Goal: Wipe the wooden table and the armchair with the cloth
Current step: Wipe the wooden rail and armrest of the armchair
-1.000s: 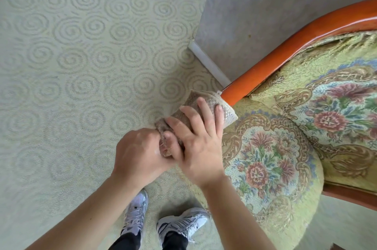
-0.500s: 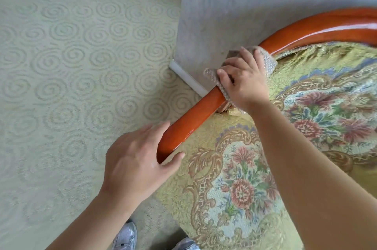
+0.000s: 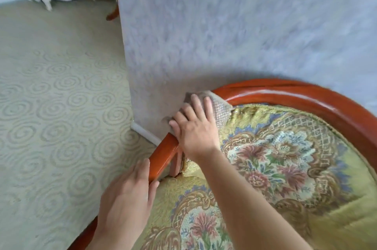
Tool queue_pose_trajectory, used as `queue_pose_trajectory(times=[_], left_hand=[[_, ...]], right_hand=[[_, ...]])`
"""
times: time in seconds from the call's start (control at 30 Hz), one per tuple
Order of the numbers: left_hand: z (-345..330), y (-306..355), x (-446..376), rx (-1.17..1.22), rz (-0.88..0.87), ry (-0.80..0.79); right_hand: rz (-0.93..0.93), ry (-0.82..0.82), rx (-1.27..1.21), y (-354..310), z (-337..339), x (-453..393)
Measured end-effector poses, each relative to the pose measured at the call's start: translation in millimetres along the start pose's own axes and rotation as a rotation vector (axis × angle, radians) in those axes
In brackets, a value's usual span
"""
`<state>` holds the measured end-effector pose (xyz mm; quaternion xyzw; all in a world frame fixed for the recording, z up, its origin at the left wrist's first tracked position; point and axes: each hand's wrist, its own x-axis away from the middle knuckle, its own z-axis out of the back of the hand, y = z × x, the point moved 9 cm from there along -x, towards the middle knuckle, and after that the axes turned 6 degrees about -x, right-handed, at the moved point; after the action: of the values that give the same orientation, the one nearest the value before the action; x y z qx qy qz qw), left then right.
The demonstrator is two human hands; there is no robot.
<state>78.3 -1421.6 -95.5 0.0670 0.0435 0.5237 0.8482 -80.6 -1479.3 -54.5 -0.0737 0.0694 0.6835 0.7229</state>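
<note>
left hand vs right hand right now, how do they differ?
The right hand lies on the cloth with fingers spread nearly straight; the left hand holds no cloth. The right hand is up the wooden rail near the wall; the left hand is at the rail's lower front end, thumb on the seat side. Both are on the armchair's rail.

Two bare forearms in shot, no sleeves showing, left hand (image 3: 124,198) and right hand (image 3: 195,135) ringless, nails short

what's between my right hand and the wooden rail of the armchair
The cloth: in the head view, the right hand presses it onto the rail.
</note>
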Motion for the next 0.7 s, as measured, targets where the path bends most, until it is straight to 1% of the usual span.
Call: queue_pose_trajectory(times=[0.07,0.1,0.17,0.27,0.37,0.43,0.53,0.6,0.7], left_hand=[[-4.4,22.5,-21.4,-0.028,-0.022,0.035],[-7.5,34.3,-30.3,-0.046,-0.027,0.035],[-12.8,61.7,-48.8,-0.03,-0.055,0.021],[-14.2,89.1,-83.5,-0.021,-0.029,0.001],[-2.2,114.5,-123.1,0.035,-0.066,0.077],[13.8,140.8,-147.2,0.037,-0.105,0.124],[41.4,180.4,-183.3,0.116,-0.177,0.25],[51.1,196.9,-198.3,0.082,-0.209,0.32],[52.6,200.0,-199.8,0.031,-0.227,0.349]], right_hand=[[0.048,0.005,0.028,13.2,6.6,-8.0],[0.034,0.026,0.041,25.4,14.8,-12.6],[-0.05,0.105,0.05,60.6,35.7,-19.6],[-0.182,0.209,0.091,125.2,68.5,-16.3],[-0.256,0.256,0.178,185.5,97.5,7.1],[-0.256,0.267,0.189,211.4,108.6,24.3],[-0.17,0.305,0.169,226.3,114.6,41.9],[-0.132,0.358,0.124,228.4,116.9,44.5],[-0.146,0.45,0.04,226.2,121.5,43.6]])
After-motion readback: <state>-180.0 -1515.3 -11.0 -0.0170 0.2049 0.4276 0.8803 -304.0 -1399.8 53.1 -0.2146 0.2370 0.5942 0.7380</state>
